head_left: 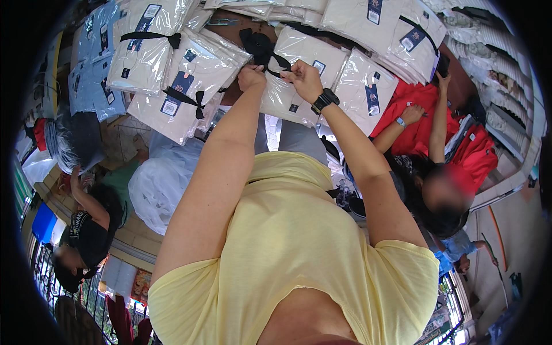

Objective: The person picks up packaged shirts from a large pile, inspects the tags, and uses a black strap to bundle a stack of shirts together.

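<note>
A black fabric strip (260,47) lies bunched and looped over a stack of cream garments in clear plastic bags (299,54). My left hand (252,76) is closed at the strip's lower left, its fingertips pinched on the black cloth. On the other side my right hand (303,80), with a black watch (325,100) on the wrist, pinches the strip's right end. To the left, another bagged bundle (172,106) is bound by a knotted black strip (198,103). Behind it, a further bundle (141,54) has a black band too.
Light blue bagged garments (95,75) stand at far left. At right, a co-worker's hands (411,115) are over red garments (397,100). A heap of clear plastic (161,184) sits by my left arm. Another person (92,224) works at left. White stacks (489,86) line the far right.
</note>
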The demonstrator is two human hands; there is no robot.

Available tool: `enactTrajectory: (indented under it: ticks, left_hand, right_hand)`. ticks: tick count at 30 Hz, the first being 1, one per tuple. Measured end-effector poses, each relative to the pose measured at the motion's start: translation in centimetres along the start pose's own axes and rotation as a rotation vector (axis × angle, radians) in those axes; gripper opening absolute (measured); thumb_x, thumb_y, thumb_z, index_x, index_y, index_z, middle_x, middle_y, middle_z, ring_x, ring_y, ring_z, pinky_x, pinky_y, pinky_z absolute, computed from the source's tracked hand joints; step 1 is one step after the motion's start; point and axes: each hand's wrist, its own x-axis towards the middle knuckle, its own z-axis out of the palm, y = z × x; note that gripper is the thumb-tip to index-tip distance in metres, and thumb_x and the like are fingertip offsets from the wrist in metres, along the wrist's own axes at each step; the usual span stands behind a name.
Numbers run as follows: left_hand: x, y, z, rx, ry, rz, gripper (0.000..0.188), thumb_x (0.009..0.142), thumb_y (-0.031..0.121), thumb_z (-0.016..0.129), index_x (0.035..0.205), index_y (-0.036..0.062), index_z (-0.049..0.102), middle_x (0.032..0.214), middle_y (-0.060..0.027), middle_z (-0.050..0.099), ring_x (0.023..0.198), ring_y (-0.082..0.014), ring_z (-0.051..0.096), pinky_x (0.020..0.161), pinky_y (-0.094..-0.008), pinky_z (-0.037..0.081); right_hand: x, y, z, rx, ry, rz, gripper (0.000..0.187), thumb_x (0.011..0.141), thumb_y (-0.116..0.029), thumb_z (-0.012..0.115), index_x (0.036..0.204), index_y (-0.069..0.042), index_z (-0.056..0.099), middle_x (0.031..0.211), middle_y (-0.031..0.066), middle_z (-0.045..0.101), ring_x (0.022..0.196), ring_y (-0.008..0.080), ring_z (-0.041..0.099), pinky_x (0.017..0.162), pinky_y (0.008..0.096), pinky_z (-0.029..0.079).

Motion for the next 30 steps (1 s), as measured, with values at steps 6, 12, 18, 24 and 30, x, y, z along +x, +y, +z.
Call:
enactTrajectory:
  ticks: [6, 12, 18, 24, 30]
  left_hand:
    - [-0.2, 0.3, -0.2, 0.000, -0.013, -0.006, 0.021, 0.076, 0.033, 0.075, 0.089, 0.0160, 0.071, 0.098, -0.0098, 0.069, 0.092, -0.0280, 0.066, 0.082, -0.0384, 0.050]
    - [0.1, 0.0, 0.2, 0.022, 0.015, 0.004, 0.021, 0.075, 0.033, 0.076, 0.087, 0.0168, 0.071, 0.096, -0.0089, 0.069, 0.091, -0.0281, 0.066, 0.080, -0.0389, 0.051]
    - [0.0, 0.0, -0.2, 0.085, -0.028, 0.099, 0.024, 0.078, 0.034, 0.072, 0.092, 0.0148, 0.070, 0.098, -0.0117, 0.068, 0.094, -0.0302, 0.064, 0.082, -0.0408, 0.050]
    - [0.6, -2.6, -1.6, 0.124, -0.079, 0.505, 0.030, 0.083, 0.032, 0.068, 0.094, 0.0043, 0.067, 0.090, -0.0120, 0.067, 0.085, -0.0236, 0.061, 0.077, -0.0348, 0.048]
    - [0.0, -2.1, -1.2, -1.141, -0.569, 0.053, 0.022, 0.085, 0.022, 0.068, 0.096, 0.0035, 0.066, 0.084, -0.0038, 0.065, 0.072, -0.0090, 0.053, 0.070, -0.0213, 0.043]
  right_hand:
    - [0.0, 0.4, -0.2, 0.007, 0.008, -0.018, 0.021, 0.080, -0.006, 0.071, 0.079, 0.004, 0.053, 0.066, 0.0103, 0.063, 0.061, 0.0080, 0.059, 0.055, 0.0246, 0.047]
    - [-0.3, 1.3, -0.6, -0.034, -0.007, -0.028, 0.022, 0.079, -0.007, 0.072, 0.078, 0.004, 0.053, 0.064, 0.0096, 0.062, 0.060, 0.0085, 0.058, 0.055, 0.0251, 0.046]
    - [-0.4, -0.1, -0.7, 0.113, -0.008, 0.025, 0.018, 0.081, -0.003, 0.070, 0.080, 0.004, 0.053, 0.069, 0.0063, 0.061, 0.063, 0.0074, 0.058, 0.058, 0.0229, 0.051]
    - [3.1, -1.6, -0.7, 0.224, -0.070, 0.086, 0.020, 0.085, -0.001, 0.065, 0.080, 0.002, 0.046, 0.074, 0.0048, 0.057, 0.073, 0.0105, 0.063, 0.059, 0.0238, 0.058]
    - [4.7, -2.4, -0.3, 0.201, -0.088, 0.148, 0.020, 0.084, -0.005, 0.067, 0.081, 0.004, 0.049, 0.073, 0.0074, 0.062, 0.063, 0.0131, 0.065, 0.053, 0.0243, 0.056]
